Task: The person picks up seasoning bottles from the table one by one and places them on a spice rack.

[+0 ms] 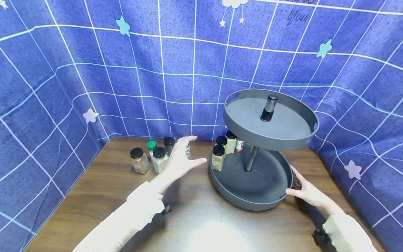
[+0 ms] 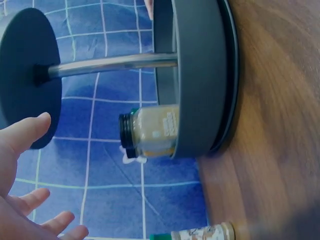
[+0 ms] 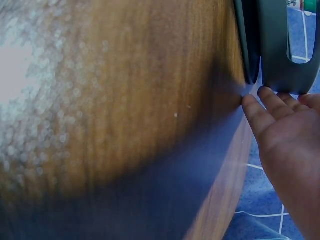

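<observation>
Left grip (image 1: 180, 159): wide, empty, near jars (image 1: 141, 164) | Right grip (image 1: 309, 193): spread, touching rack (image 1: 264, 185) | Rack: on table (image 1: 192, 210), right of jars | I judge it rigid, slick, fairly light; hold by lower rim (image 1: 248, 205)

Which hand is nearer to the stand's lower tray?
Right. The right hand is at the right side of the lower tray, fingertips touching its rim wall; the left hand is off to its left, apart from it.

The tiered stand (image 1: 270, 142) is dark grey, the table (image 1: 189, 199) wood-grained brown, the cloth (image 1: 177, 87) white-gridded blue
</observation>
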`<state>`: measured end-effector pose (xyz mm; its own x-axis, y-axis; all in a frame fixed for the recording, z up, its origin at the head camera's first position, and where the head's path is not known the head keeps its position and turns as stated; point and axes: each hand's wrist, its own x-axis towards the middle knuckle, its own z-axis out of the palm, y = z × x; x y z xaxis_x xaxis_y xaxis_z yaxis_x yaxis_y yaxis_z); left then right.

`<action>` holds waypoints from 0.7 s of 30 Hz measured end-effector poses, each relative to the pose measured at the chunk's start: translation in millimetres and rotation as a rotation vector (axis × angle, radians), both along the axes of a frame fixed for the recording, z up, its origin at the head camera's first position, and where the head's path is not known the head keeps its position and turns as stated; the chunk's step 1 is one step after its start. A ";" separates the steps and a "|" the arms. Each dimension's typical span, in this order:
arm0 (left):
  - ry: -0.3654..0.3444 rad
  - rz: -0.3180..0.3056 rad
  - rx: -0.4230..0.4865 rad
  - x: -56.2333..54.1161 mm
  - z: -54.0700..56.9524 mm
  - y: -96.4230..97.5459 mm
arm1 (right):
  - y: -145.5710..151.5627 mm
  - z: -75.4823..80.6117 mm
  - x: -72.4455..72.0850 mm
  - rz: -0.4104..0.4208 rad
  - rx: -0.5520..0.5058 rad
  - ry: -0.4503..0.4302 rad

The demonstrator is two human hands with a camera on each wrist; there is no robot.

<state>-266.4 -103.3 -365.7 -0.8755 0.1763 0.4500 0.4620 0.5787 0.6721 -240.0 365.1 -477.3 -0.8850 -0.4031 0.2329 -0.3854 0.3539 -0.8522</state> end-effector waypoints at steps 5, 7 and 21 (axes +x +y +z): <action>-0.009 0.036 0.010 3.5 2.6 -13.3 | -0.4 0.4 -0.6 -0.011 0.018 -0.006; 0.007 0.043 0.011 5.0 3.3 -19.2 | -0.2 0.2 -0.9 -0.014 0.022 -0.007; 0.007 0.157 0.010 18.3 -13.1 -67.9 | -0.2 1.9 1.7 -0.038 0.037 -0.028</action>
<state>-248.1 -171.2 -378.8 -0.8890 0.0334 0.4568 0.3708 0.6377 0.6752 -238.3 364.9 -475.4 -0.9057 -0.3773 0.1933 -0.3475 0.3996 -0.8483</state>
